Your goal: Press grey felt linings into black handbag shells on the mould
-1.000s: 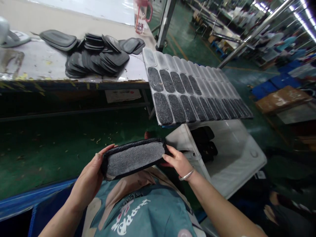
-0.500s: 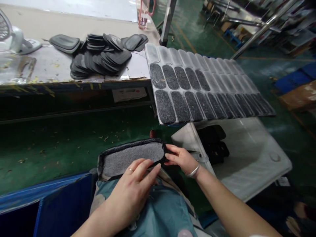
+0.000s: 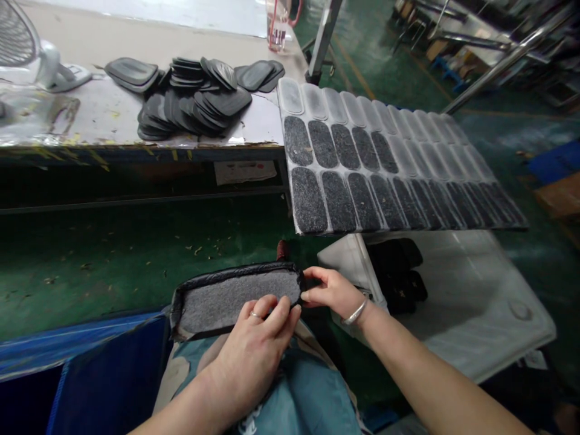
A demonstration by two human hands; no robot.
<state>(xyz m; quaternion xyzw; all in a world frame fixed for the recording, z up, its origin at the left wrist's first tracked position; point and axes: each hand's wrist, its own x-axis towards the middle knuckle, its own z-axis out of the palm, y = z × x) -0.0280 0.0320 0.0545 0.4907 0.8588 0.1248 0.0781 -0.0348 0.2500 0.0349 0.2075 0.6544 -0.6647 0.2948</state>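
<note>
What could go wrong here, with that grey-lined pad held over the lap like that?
The grey-lined pad is pinched only at its right end and near edge, by the right hand and left hand; its far left end hangs unsupported, so it might sag or slip toward the green floor. The tray of dark pieces juts past the table edge just ahead; a raised elbow could possibly tip it.

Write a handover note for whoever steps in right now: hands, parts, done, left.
Left hand: fingers pressing the near edge of the grey felt-lined piece, which lies across the lap.
Right hand: pinching that piece's right end.
Pile of black pieces on the bench; tray of dark pads ahead, its top row mostly unfilled.
Done: piece's black rim looks folded along the far edge.
Left: near edge, apparently.
</note>
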